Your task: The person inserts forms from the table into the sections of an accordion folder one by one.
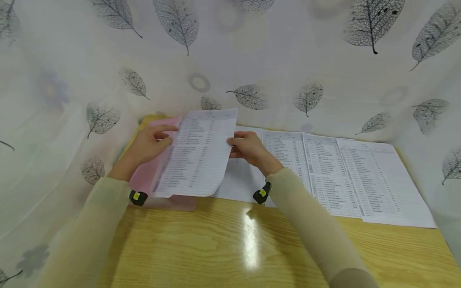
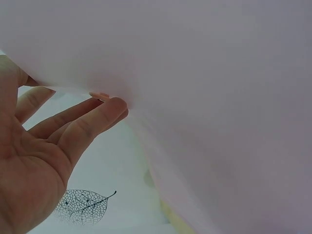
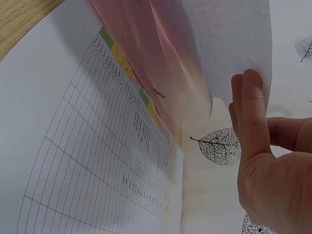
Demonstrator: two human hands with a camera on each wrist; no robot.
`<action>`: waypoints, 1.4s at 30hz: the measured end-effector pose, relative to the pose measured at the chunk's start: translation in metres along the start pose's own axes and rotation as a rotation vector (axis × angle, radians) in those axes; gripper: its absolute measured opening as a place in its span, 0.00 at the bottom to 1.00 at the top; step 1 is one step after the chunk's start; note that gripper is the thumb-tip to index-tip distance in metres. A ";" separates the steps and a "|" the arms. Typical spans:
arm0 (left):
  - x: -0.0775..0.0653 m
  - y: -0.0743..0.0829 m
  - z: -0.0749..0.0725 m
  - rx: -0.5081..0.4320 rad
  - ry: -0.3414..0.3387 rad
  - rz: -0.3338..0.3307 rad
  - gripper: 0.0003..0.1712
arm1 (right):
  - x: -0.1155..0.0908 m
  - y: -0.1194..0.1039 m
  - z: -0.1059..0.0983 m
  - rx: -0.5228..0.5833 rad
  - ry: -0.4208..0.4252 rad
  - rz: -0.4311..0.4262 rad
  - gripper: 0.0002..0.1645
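Observation:
At the left of the table, a printed sheet (image 1: 201, 156) stands tilted up in front of a pink folder (image 1: 145, 172). My right hand (image 1: 248, 148) pinches the sheet's right edge, thumb on the printed face and fingers behind. My left hand (image 1: 147, 144) is at the sheet's left side, thumb and forefinger pinching the pink folder's edge. In the left wrist view the pink cover (image 2: 204, 97) fills most of the picture, with the left fingertips at its rim. The right wrist view shows the held sheet's back (image 3: 234, 44) and a small metal fastener (image 3: 158, 92) on the pink folder.
Several printed sheets (image 1: 381, 180) lie overlapping in a row to the right along the back of the wooden table (image 1: 201, 248). One nearby sheet (image 3: 97, 131) has green and yellow cells along its edge. A white leaf-patterned curtain (image 1: 273, 56) hangs behind and at the sides.

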State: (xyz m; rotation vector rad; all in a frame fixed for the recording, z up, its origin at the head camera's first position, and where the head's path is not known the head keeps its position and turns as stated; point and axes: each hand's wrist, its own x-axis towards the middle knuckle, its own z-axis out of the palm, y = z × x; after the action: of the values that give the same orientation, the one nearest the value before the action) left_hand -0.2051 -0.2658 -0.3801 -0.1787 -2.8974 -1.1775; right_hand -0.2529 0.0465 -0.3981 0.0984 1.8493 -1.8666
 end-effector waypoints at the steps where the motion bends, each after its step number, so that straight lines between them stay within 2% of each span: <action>1: 0.000 0.000 0.000 0.000 0.000 0.000 0.24 | -0.001 -0.001 0.001 -0.007 0.002 0.003 0.29; 7: 0.001 0.002 0.000 -0.001 -0.004 0.033 0.24 | -0.003 -0.005 0.001 -0.064 0.014 -0.007 0.28; 12: 0.000 0.003 -0.001 0.005 -0.005 0.047 0.24 | 0.002 -0.004 0.005 -0.058 -0.005 -0.016 0.26; 22: -0.001 0.001 0.001 -0.015 0.010 0.050 0.23 | 0.020 0.002 0.033 -0.019 -0.024 -0.006 0.26; 28: -0.002 0.003 0.000 -0.022 0.010 0.048 0.23 | 0.022 0.003 0.045 0.010 -0.031 0.011 0.25; 42: -0.002 0.004 -0.001 -0.014 0.010 0.031 0.23 | 0.027 0.004 0.065 0.004 -0.043 0.007 0.21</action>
State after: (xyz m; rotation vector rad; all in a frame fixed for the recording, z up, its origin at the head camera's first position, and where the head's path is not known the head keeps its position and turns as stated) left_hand -0.2027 -0.2643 -0.3767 -0.2161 -2.8675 -1.1911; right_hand -0.2558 -0.0233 -0.4082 0.0653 1.8143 -1.8535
